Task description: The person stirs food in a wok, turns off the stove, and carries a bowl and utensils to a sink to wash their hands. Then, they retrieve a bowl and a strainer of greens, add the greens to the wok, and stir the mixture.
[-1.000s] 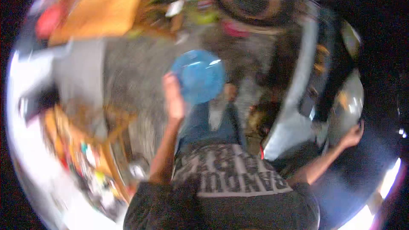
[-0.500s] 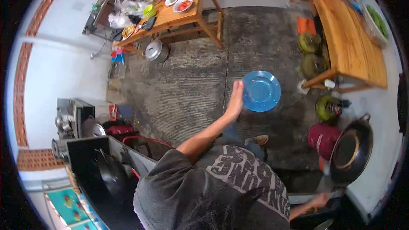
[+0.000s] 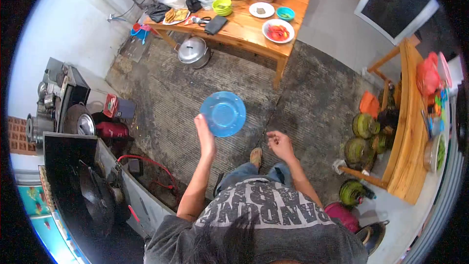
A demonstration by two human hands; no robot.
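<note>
My left hand [image 3: 205,139] grips a translucent blue plate [image 3: 223,113] by its near left rim, thumb on top. The plate is held out in front of me above the floor, and nothing lies on it. To its right, apart from the plate, my right hand [image 3: 280,146] hangs in the air with loosely curled fingers slightly apart. I see nothing in it.
Ahead stands a wooden table [image 3: 244,23] with a bowl of red chillies [image 3: 278,31], bowls and bags. A lidded pot [image 3: 193,52] sits on the floor. Green gas cylinders [image 3: 360,151] stand beside the right bench [image 3: 408,166]. A stove counter [image 3: 141,195] is at left.
My body and view have turned left toward the table. My right hand has left the stove area near the wok and come forward over the floor. My left hand still holds the plate.
</note>
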